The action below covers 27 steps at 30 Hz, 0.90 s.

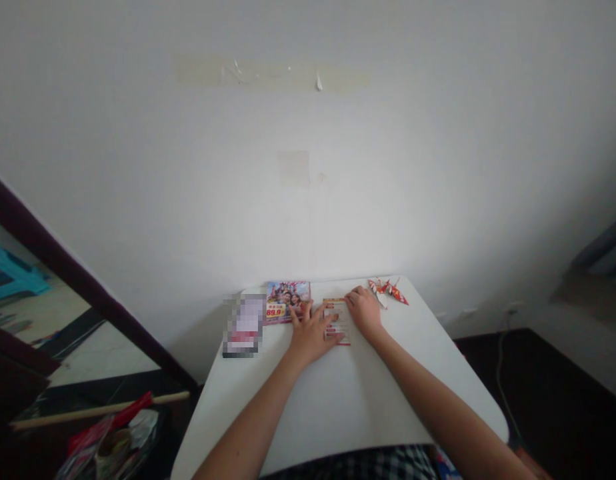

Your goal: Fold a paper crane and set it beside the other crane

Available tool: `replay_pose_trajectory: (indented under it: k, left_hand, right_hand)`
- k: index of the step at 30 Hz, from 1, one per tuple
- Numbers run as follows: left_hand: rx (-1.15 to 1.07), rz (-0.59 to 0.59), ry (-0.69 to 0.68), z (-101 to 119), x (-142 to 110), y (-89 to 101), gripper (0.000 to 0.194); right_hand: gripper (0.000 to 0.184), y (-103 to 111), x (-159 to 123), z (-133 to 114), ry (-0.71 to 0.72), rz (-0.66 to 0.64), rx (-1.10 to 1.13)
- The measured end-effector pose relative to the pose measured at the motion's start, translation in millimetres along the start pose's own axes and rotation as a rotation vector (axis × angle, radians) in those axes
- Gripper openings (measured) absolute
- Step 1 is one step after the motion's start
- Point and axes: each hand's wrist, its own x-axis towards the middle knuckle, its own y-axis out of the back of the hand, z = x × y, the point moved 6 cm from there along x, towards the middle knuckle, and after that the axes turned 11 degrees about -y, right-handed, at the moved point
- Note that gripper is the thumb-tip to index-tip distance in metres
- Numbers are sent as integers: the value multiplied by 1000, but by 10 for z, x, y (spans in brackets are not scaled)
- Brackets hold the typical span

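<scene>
A narrow printed sheet of paper (pixel 343 328), folded or cut to a strip, lies on the white table between my hands. My left hand (pixel 309 335) rests flat with its fingers spread, the thumb and some fingertips on the sheet's left part. The fingers of my right hand (pixel 364 311) are drawn together and curled at the sheet's upper right edge; their tips are partly hidden. Just beyond my right hand sit red and white folded paper cranes (pixel 395 291). A colourful flyer (pixel 287 293) lies under the outstretched fingertips of my left hand.
The white table (pixel 333 407) stands against a wall. A pixelated phone-like object (pixel 244 327) lies at its left edge. On the floor at left are a wooden stick (pixel 171 398) and a bin with bags (pixel 115 443). A blue stool (pixel 13 273) shows beyond the dark frame.
</scene>
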Motion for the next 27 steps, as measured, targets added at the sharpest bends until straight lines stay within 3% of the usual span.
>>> replay_pose_trajectory:
  k: [10, 27]
  left_hand:
    - [-59, -57, 42, -91, 18, 63, 47]
    - [-82, -55, 37, -122, 23, 51, 48]
  right_hand:
    - [22, 8, 53, 3, 79, -40, 42]
    - [24, -1, -228, 179, 282, -179, 197]
